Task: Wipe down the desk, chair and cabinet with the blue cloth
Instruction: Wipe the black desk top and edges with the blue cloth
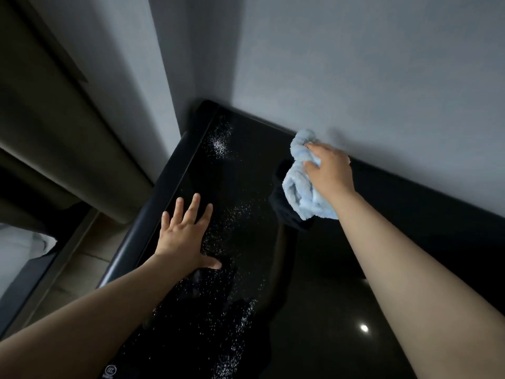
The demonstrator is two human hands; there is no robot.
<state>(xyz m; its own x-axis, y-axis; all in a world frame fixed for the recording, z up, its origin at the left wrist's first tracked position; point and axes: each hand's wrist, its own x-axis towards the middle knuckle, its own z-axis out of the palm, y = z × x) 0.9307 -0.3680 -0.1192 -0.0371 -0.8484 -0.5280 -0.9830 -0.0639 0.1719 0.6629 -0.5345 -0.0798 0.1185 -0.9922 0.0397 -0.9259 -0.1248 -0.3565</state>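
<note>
Cloth (303,187) first: pale blue, bunched into a thick roll, right up near the wall (355,64). The right hand (330,170) has it, fingers curled round the middle and thumb tucked in. Its long axis runs from the wall toward the person. The knotted end points at the wall and the loose end trails away from it. Below it lies the glossy black top (341,269), desk or cabinet, I can't tell. Whether the cloth touches the surface or hovers just over its own dark reflection is hard to call on this gloss.

Farther from the wall, the left hand (183,236) lies flat on the top, fingers spread, holding nothing. White specks (221,143) show in a dense patch close to the wall's corner and in a scattered trail away from it, past the left hand. A curtain (54,119) hangs beyond the corner.

The risks, as I judge them:
- So tight a bundle gives little contact, so a pass could skip specks.
- A fast sweep away from the wall might push them over the edge.
- The braced palm may print the gloss.
</note>
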